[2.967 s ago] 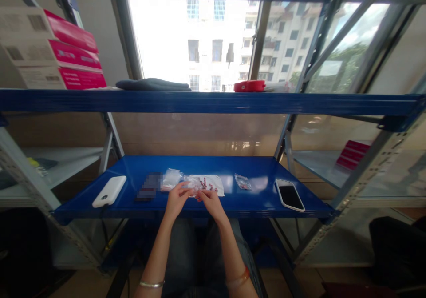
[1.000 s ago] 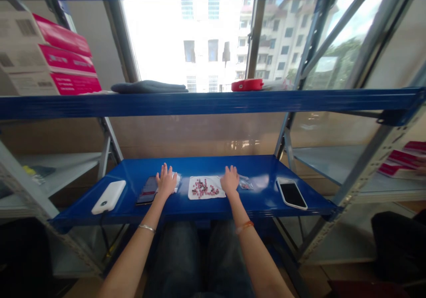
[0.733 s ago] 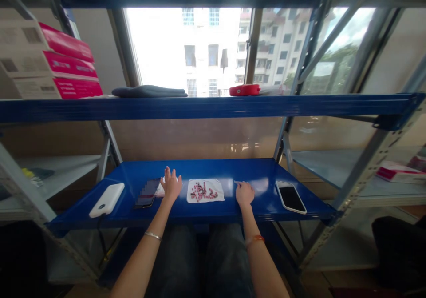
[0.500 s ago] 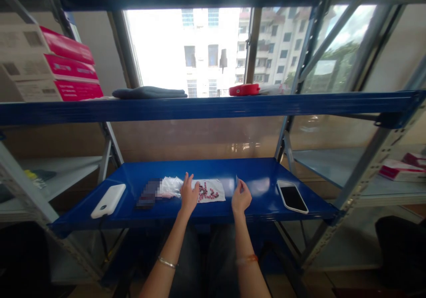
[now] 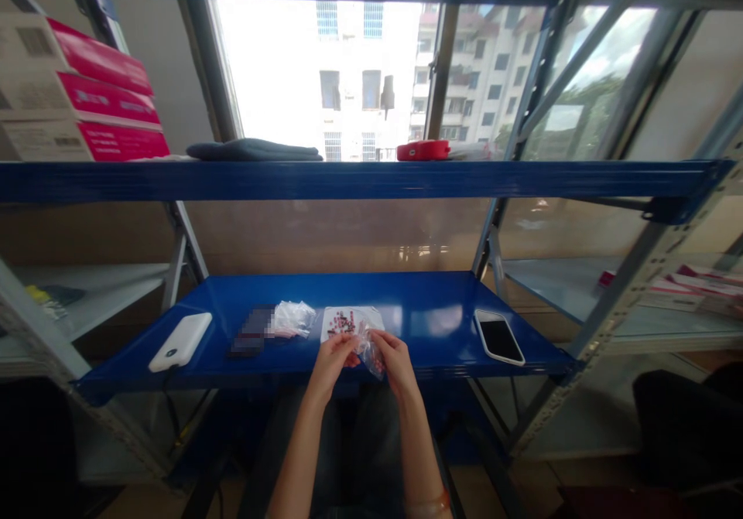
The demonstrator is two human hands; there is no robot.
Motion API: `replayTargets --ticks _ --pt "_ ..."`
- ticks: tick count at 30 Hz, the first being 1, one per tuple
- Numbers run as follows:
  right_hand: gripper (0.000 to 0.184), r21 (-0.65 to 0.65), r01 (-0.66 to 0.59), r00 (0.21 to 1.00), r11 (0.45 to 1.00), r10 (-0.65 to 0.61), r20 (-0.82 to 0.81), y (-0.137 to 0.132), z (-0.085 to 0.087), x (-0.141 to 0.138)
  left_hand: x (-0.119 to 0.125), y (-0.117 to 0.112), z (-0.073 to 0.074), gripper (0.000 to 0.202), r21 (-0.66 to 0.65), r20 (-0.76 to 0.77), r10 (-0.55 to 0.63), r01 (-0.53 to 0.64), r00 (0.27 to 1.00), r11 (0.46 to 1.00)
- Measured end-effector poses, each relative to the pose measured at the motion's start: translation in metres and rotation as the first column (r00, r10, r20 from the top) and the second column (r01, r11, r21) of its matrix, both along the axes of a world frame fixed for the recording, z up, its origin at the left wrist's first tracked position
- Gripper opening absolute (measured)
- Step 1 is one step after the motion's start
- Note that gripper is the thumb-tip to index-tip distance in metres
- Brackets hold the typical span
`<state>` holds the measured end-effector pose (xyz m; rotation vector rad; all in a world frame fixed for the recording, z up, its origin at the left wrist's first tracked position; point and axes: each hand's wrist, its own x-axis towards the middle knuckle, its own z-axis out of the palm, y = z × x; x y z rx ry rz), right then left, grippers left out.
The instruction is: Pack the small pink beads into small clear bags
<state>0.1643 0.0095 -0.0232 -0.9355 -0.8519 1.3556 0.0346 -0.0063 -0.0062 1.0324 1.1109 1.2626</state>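
Both my hands meet over the front edge of the blue shelf (image 5: 441, 295). My left hand (image 5: 333, 355) and my right hand (image 5: 395, 358) pinch a small clear plastic bag (image 5: 371, 350) with pink pieces in it between them. Just behind the hands lies a white sheet (image 5: 351, 321) with several small pink-red pieces scattered on it. A crumpled pile of clear bags (image 5: 293, 318) lies left of the sheet.
A white power bank (image 5: 179, 341) lies at the shelf's left, a dark phone (image 5: 251, 332) beside the bag pile, and a white phone (image 5: 499, 336) at the right. The upper shelf carries pink boxes (image 5: 87, 93), a folded grey cloth (image 5: 252, 150) and a red case (image 5: 422, 150).
My hands were spread flat beside the sheet, the right one took the small bag from the right, and both have come together at the front holding it.
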Motion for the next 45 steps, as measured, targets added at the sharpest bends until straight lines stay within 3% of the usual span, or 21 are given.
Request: replayTargets --ticks 4,8,13,17,22,24,28,31,34,38,40,42,45 --pt "0.037 0.008 -0.011 1.000 1.000 0.011 0.000 -0.003 0.003 -0.001 -0.001 -0.008 0.012 0.033 0.003 0.005 -0.062 0.062 0.998 0.998" --pt "0.036 0.029 0.012 0.998 1.000 -0.010 -0.067 -0.004 0.006 -0.003 -0.002 -0.009 0.015 0.033 0.007 0.032 0.000 -0.001 0.999 1.000" --pt "0.037 -0.003 -0.057 0.990 0.998 0.056 -0.133 -0.003 0.006 -0.004 -0.010 -0.006 0.011 0.036 0.014 0.078 0.122 -0.124 0.989 0.992" --pt "0.043 -0.019 -0.034 0.984 0.999 0.030 -0.175 -0.002 0.004 -0.005 -0.014 -0.004 0.009 0.037 -0.008 0.115 0.227 -0.227 0.967 0.974" --pt "0.045 -0.023 0.030 0.982 0.999 -0.034 -0.183 0.001 0.000 -0.009 -0.015 -0.003 0.009 0.034 0.012 0.096 0.260 -0.262 0.961 0.965" --pt "0.046 -0.026 0.097 0.980 0.995 -0.100 -0.171 0.003 -0.003 -0.010 -0.016 -0.005 0.011 0.031 0.022 0.048 0.217 -0.218 0.975 0.976" --pt "0.047 0.006 0.208 0.970 0.978 -0.205 -0.127 0.008 -0.009 -0.010 -0.018 -0.011 0.016 0.025 0.053 -0.044 0.006 -0.004 0.999 0.999" --pt "0.047 0.030 0.228 0.969 0.973 -0.224 -0.100 0.011 -0.012 -0.007 -0.021 -0.015 0.018 0.022 0.046 -0.048 -0.108 0.110 0.993 0.993" --pt "0.050 0.027 0.199 0.979 0.980 -0.198 -0.042 0.011 -0.011 -0.002 -0.024 -0.016 0.018 0.021 0.030 -0.029 -0.163 0.164 0.986 0.986" --pt "0.042 0.122 0.306 0.929 0.944 -0.324 0.177 0.006 -0.002 0.004 -0.024 -0.016 0.020 0.023 0.057 -0.007 -0.135 0.135 0.991 0.989" --pt "0.040 0.175 0.211 0.939 0.962 -0.249 0.239 -0.001 0.006 0.005 -0.023 -0.017 0.021 0.025 0.065 -0.048 -0.127 0.130 0.991 0.989" --pt "0.042 0.147 -0.032 0.973 0.989 -0.003 0.232 -0.009 0.015 0.003 -0.021 -0.019 0.023 0.027 0.054 -0.101 -0.151 0.156 0.983 0.986" --pt "0.044 0.080 -0.349 0.924 0.934 0.329 0.194 -0.020 0.024 -0.005 -0.017 -0.021 0.025 0.027 0.062 -0.139 -0.204 0.214 0.969 0.975"
